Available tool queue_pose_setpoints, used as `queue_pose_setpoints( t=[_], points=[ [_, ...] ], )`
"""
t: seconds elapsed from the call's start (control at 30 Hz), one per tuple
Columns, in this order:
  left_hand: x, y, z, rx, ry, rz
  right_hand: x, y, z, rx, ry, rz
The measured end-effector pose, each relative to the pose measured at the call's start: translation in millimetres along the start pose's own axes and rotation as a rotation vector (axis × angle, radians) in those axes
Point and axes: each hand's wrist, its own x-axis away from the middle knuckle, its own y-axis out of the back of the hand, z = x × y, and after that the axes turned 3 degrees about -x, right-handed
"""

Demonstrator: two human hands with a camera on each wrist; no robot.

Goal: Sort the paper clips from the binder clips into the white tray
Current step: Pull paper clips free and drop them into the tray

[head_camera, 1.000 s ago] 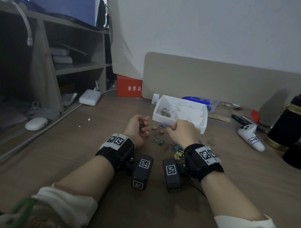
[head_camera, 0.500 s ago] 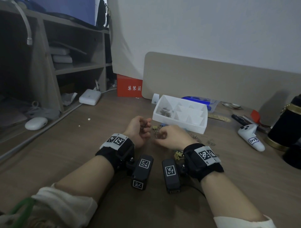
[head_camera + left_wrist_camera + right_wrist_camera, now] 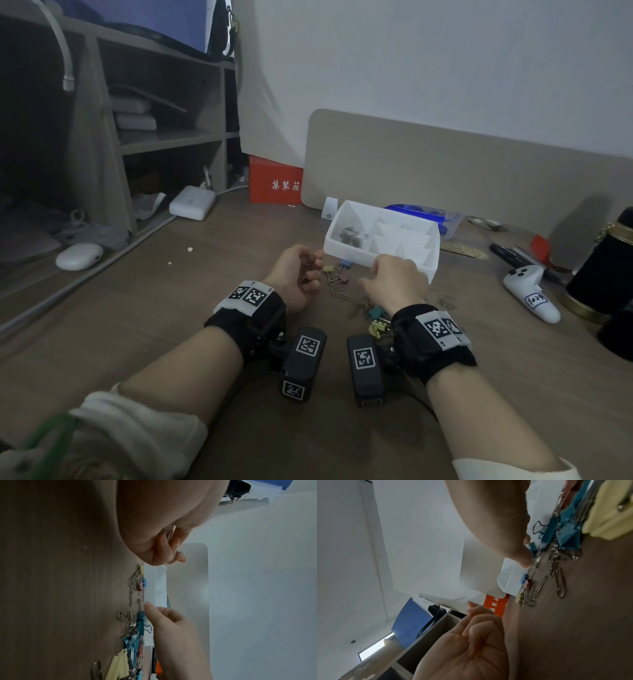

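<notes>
the white tray [image 3: 346,251] sits on the table [image 3: 171,308], paper clips [image 3: 351,237] heaped in its left compartment. loose binder clips [image 3: 376,317] lie just in front. the left hand [image 3: 296,274] is curled, seemingly pinching a paper clip [image 3: 169,534]. the right hand [image 3: 394,281] hangs loosely curled over the pile, fingertips [image 3: 524,559] by the tray wall; whether it holds anything i can't tell. a red box [image 3: 275,185] carries chinese lettering.
</notes>
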Motion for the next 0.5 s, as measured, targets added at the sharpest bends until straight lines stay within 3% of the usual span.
queue_pose_setpoints(
  t=[0.1, 0.3, 0.43, 0.5],
  points=[
    [0, -1, 0, 0.003, 0.001, 0.003, -2, -3, 2, -0.037, 0.068, 0.022],
    [1, -1, 1, -0.008, -0.003, 0.001, 0, -8, 15, -0.185, 0.216, 0.216],
    [0, 0, 1, -0.012, -0.002, 0.002, -5, -9, 18, -0.217, 0.208, 0.110],
    [1, -1, 2, -0.015, 0.002, 0.011, -9, -10, 20, -0.133, 0.215, 0.136]
  ],
)
